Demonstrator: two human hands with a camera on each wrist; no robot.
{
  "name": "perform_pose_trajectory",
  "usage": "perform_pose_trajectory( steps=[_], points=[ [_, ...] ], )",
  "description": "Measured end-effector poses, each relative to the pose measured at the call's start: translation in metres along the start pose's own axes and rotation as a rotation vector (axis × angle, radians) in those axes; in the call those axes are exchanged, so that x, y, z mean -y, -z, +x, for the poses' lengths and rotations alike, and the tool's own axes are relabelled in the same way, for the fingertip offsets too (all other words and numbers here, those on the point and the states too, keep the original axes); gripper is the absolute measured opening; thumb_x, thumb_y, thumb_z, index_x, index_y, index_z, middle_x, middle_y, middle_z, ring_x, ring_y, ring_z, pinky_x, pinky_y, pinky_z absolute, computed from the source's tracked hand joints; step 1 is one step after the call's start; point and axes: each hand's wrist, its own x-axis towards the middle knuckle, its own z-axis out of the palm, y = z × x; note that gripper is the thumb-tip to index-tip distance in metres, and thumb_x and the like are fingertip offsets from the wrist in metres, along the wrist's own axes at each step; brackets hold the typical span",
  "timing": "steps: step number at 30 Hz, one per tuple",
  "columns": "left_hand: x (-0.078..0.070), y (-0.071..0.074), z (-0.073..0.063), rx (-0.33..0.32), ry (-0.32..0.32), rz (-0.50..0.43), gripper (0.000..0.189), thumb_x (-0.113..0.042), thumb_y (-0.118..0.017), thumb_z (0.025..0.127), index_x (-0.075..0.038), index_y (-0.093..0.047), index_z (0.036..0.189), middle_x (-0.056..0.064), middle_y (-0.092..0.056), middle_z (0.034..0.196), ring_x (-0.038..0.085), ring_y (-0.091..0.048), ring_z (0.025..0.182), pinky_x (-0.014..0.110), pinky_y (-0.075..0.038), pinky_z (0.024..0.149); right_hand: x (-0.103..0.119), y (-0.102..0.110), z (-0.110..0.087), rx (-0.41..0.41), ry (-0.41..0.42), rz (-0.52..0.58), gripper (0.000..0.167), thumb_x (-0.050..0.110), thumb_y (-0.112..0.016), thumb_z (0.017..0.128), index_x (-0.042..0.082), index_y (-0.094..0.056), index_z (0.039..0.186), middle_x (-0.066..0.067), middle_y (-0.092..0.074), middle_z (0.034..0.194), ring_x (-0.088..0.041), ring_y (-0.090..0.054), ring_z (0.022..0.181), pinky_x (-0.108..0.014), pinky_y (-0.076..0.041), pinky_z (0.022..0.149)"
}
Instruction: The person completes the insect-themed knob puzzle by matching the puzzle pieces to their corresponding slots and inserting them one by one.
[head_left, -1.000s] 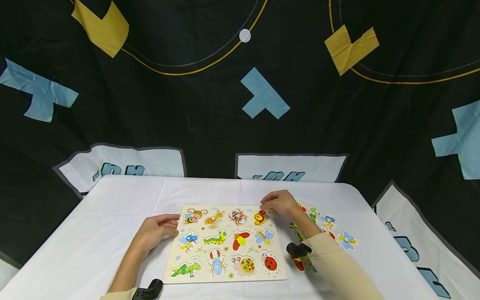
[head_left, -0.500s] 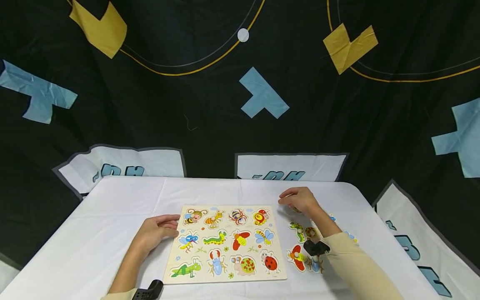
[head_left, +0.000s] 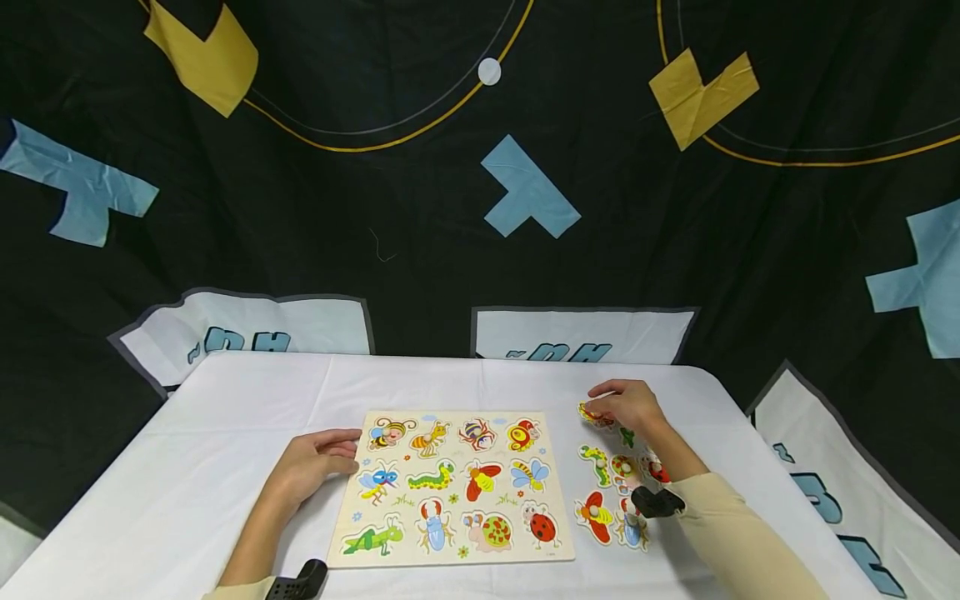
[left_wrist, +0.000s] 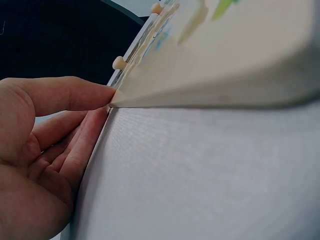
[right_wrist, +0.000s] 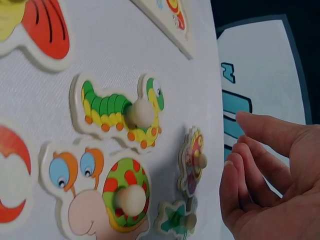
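Right hand near bug piece, fingers bent, holding nothing; right wrist view alone shows the gap.
Left hand, fingers relaxed, touches puzzle board, flat on table, long axis left-right.

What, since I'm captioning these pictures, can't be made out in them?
Head view: the green piece, partly hidden by the right hand.
Head view: the tiny print on the puzzle board, too small to read.
Left wrist view: the printed pictures, blurred and cut off by the top edge.
Right wrist view: the winged piece, cut off by the left edge; the snail piece, by the bottom edge.
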Motion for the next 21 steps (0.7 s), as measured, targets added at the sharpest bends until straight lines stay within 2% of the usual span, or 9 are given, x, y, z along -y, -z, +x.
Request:
perform_pose_trajectory(
  steps=[4,13,21],
  points=[
    [0.0,0.0,0.0,-0.002,0.002,0.002,0.058,-0.006,-0.081,0.076,-0.002,-0.066,0.132,0.004,-0.074,0.1,0.01,-0.065,0.087,0.025,-0.045,0.083,-0.005,0.001,0.001,-0.023,-0.016,-0.003,0.036,0.027,-0.076,0.087,0.008,-0.074,0.118,-0.017,-0.067,0.123,-0.029,-0.057,0.103,-0.041,-0.045,0.085],
    [0.0,0.0,0.0,0.003,-0.006,-0.013,0.059,-0.004,-0.081,0.075,0.0,-0.065,0.132,0.005,-0.074,0.1,0.01,-0.066,0.086,0.022,-0.046,0.079,-0.019,-0.003,0.002,-0.076,-0.064,0.003,0.032,0.027,-0.074,0.089,0.007,-0.075,0.113,-0.015,-0.071,0.111,-0.027,-0.059,0.094,-0.035,-0.043,0.076],
    [-0.002,0.0,-0.001,-0.002,-0.002,-0.01,0.06,-0.005,-0.081,0.075,0.0,-0.065,0.132,0.005,-0.073,0.1,0.01,-0.065,0.086,0.023,-0.046,0.079,-0.024,-0.007,0.005,-0.083,-0.046,0.01,0.026,0.025,-0.076,0.087,0.007,-0.076,0.106,-0.012,-0.074,0.104,-0.024,-0.061,0.087,-0.031,-0.043,0.068]
  ],
)
